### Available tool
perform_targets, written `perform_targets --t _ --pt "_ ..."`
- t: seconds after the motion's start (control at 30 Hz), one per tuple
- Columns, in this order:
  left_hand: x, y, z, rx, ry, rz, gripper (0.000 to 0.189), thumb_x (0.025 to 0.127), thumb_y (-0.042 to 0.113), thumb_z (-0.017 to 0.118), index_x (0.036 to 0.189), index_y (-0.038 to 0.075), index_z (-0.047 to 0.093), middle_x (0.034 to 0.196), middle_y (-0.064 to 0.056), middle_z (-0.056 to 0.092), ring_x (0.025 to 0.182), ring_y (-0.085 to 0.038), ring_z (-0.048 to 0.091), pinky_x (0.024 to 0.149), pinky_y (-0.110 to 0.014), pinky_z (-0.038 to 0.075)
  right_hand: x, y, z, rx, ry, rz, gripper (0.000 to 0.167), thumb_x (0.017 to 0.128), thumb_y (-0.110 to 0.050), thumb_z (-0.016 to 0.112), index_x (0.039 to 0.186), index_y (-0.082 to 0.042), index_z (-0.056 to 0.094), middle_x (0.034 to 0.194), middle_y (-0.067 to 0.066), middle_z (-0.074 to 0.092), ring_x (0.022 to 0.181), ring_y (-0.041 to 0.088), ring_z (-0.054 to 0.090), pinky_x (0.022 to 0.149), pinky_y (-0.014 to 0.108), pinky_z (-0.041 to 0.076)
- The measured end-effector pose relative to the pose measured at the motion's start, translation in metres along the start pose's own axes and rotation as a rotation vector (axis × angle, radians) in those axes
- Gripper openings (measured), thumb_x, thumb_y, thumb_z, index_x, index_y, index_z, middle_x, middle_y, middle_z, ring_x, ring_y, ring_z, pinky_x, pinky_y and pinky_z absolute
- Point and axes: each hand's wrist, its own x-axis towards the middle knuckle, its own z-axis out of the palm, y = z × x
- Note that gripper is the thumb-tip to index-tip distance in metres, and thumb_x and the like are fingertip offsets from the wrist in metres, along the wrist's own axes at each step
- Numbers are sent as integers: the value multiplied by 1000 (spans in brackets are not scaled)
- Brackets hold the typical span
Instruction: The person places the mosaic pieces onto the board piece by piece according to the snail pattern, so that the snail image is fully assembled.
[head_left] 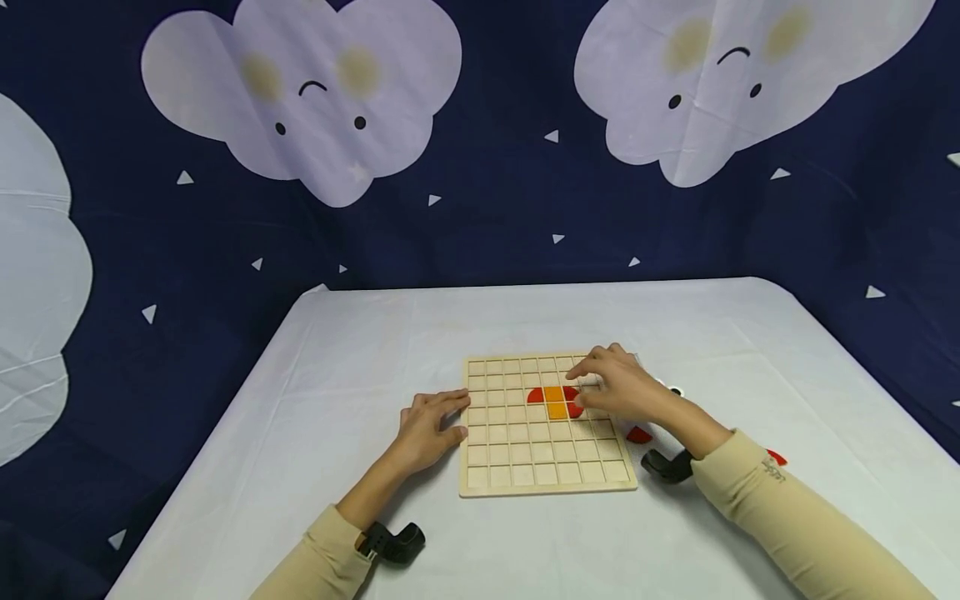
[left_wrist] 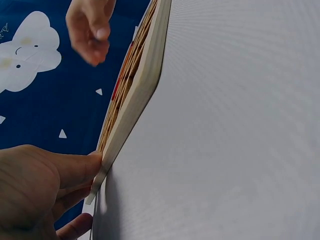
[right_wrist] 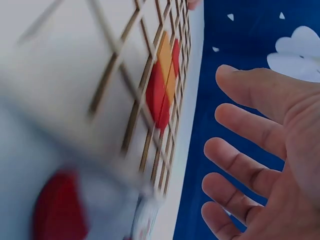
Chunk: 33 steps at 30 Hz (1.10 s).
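A square wooden grid board lies on the white table. Near its middle, two orange square pieces sit one below the other, with a red rounded piece to their left and red pieces to their right. My left hand rests its fingertips and thumb against the board's left edge. Over the board's right side hovers my right hand; in the right wrist view its fingers are spread and loosely bent, with nothing between them. A loose red quarter-round piece lies beside the board's right edge.
Another red piece shows partly behind the right sleeve. A small white and black round thing lies beyond the right forearm. Black wrist cameras stick out from both wrists. A dark blue cloud-patterned cloth hangs behind the table.
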Motion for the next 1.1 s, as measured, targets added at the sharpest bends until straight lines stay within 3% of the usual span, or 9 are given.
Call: perform_targets --t 0.47,0.77,1.1 --pt "0 0 0 -15 -7 -10 45 83 15 69 127 10 60 140 1 52 117 -23 42 91 -46 23 -64 36 -10 -66 59 24 27 77 -25 73 103 -18 71 104 -2 62 92 15 43 79 34 33" --pt "1 0 0 -14 -6 -10 44 83 14 68 127 9 60 140 1 52 117 -23 42 91 -47 23 -76 42 -1 -96 45 23 29 71 -26 78 99 -23 72 89 -10 58 83 11 39 75 29 28" --pt "1 -2 1 -16 -4 -5 44 83 14 69 127 9 60 140 1 52 117 -23 42 92 -47 23 -85 46 0 -154 70 10 24 70 -23 79 94 -25 72 89 -10 57 89 11 42 76 31 29"
